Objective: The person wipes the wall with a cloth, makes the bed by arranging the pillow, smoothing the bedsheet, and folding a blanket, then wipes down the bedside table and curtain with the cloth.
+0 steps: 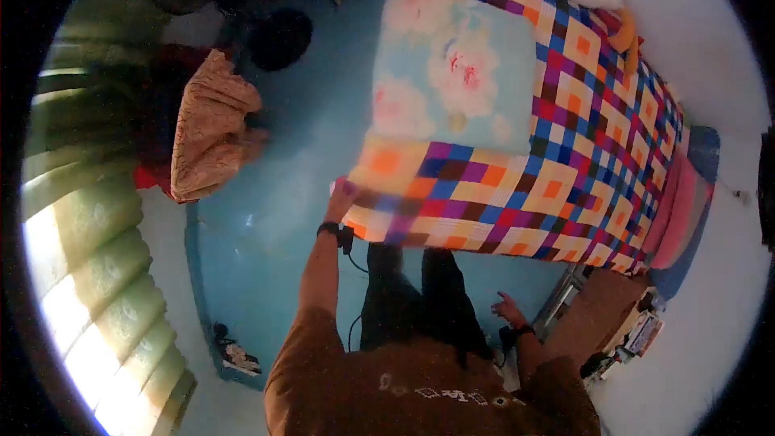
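Note:
A bedspread of coloured squares (557,190) covers the bed. Its near left corner is in my left hand (343,196), whose fingers are closed on the edge, and the cloth beside them is blurred. On top of the bedspread lies a folded light blue blanket with pink and white flowers (464,73). My right hand (508,310) is away from the bed's near side, above the floor near a brown cabinet, with its fingers apart and nothing in it.
Pink and blue pillows (676,210) lie at the bed's right end. The brown cabinet (593,315) stands close to my right side. A patterned brown cloth (211,129) hangs over something at the left, near green curtains (97,274). A dark round object (280,39) rests on the blue floor (266,250).

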Available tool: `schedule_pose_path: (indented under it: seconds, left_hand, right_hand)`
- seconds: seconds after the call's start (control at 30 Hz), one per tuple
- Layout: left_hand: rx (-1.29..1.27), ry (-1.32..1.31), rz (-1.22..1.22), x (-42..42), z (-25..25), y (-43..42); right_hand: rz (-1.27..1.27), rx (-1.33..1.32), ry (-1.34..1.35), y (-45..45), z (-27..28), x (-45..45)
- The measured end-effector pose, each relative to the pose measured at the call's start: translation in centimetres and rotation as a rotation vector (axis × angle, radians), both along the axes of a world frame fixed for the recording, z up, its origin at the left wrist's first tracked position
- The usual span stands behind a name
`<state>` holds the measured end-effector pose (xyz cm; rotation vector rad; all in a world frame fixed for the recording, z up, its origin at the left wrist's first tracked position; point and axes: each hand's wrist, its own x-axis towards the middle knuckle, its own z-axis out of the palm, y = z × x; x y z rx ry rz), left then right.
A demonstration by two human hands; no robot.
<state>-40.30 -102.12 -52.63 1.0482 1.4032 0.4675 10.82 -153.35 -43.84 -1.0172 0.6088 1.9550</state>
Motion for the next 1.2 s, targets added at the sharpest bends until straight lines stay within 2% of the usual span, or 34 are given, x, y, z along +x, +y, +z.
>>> schedule_pose_path:
  seconds: [0.07, 0.1, 0.13, 0.2, 0.23, 0.3, 0.37, 0.43, 0.5, 0.53, 0.57, 0.63, 0.67, 0.7, 0.77, 0.8, 0.83, 0.9, 0.93, 0.97, 1.0, 1.07, 1.1, 1.2]
  left_hand:
    - [-0.111, -0.117, -0.021, -0.9, -3.2, -0.5]
    - [-0.130, -0.131, -0.056, -1.4, -4.0, -0.9]
    - [-0.068, -0.061, -0.142, -1.5, -4.3, -1.3]
    - [0.064, 0.071, -0.319, -0.7, -4.4, -2.3]
    - [0.055, 0.347, -0.369, 0.7, 0.8, -1.3]
    - [0.533, 0.478, -0.469, -1.0, -2.1, -3.1]
    - [0.589, 0.569, -0.548, -1.8, -2.4, -3.8]
    - [0.218, 0.630, -0.619, -1.7, 0.6, -2.9]
    - [0.316, 0.645, -0.733, -1.9, 2.8, -3.0]
    - [0.373, 0.653, -0.784, -2.4, 2.3, -3.3]
    - [0.480, 0.543, -0.733, -2.6, 1.5, -3.2]
    - [0.348, 0.623, -0.703, -3.4, -2.7, -3.7]
    - [0.273, 0.664, -0.685, -3.3, -3.5, -4.2]
    - [0.365, 0.761, -0.804, -2.6, -1.3, -3.5]
    - [0.363, 0.718, -0.727, -3.6, -4.3, -3.4]
    - [0.360, 0.696, -0.695, -3.8, -5.5, -3.3]
    - [0.419, 0.949, -0.729, -2.2, -3.7, -2.4]
    - [0.428, 0.737, -0.352, 2.9, 4.6, 0.0]
    - [0.443, 0.631, -0.164, 6.8, 7.8, 1.7]
    - [0.262, 0.537, -0.103, 9.1, 8.9, 2.7]
    - [0.207, 0.418, -0.058, 10.2, 7.3, 3.0]
    - [0.281, 0.137, 0.104, 13.4, 6.7, 4.6]
    - [0.098, -0.059, 0.347, 15.3, 7.3, 5.7]
    - [-0.134, -0.511, 0.306, 16.9, 7.1, 8.9]
  right_hand:
    - [-0.022, -0.023, -0.053, 1.4, -1.5, -0.8]
    - [0.148, 0.028, -0.249, 3.8, 0.0, -1.8]
    - [0.320, 0.082, -0.442, 6.8, 2.3, -2.8]
    - [0.371, -0.021, -0.599, 10.3, 5.2, -4.3]
    - [0.397, -0.070, -0.680, 11.5, 6.4, -5.0]
    - [0.527, -0.035, -0.822, 13.3, 9.1, -6.7]
    - [0.629, -0.004, -0.899, 13.3, 9.5, -7.4]
    - [0.686, 0.019, -0.913, 10.7, 7.6, -7.2]
    - [0.565, 0.079, -0.834, 8.4, 6.4, -7.2]
    - [0.503, 0.118, -0.800, 8.9, 6.5, -7.3]
    - [0.622, 0.082, -0.839, 9.4, 6.5, -7.3]
    - [0.866, -0.008, -0.905, 12.2, 8.8, -8.1]
    - [0.828, -0.027, -0.884, 11.7, 8.3, -7.9]
    - [0.791, -0.037, -0.866, 11.3, 6.3, -7.3]
    - [0.881, 0.007, -0.974, 12.8, 5.1, -6.2]
    - [1.011, 0.054, -1.096, 15.4, 5.5, -6.5]
    - [1.143, 0.101, -1.214, 18.0, 6.0, -6.7]
    - [0.903, 0.279, -1.351, 22.4, 6.4, -5.7]
    - [0.895, 0.373, -1.384, 27.0, 5.8, -3.4]
    - [0.890, 0.462, -1.416, 31.3, 5.2, -1.6]
    - [0.782, 0.373, -1.226, 33.8, 2.8, 0.3]
    - [0.614, 0.459, -1.265, 40.5, 1.2, 2.6]
    - [0.512, 0.512, -1.298, 43.8, 0.6, 3.9]
    - [0.508, 0.408, -1.405, 52.0, 0.1, 6.0]
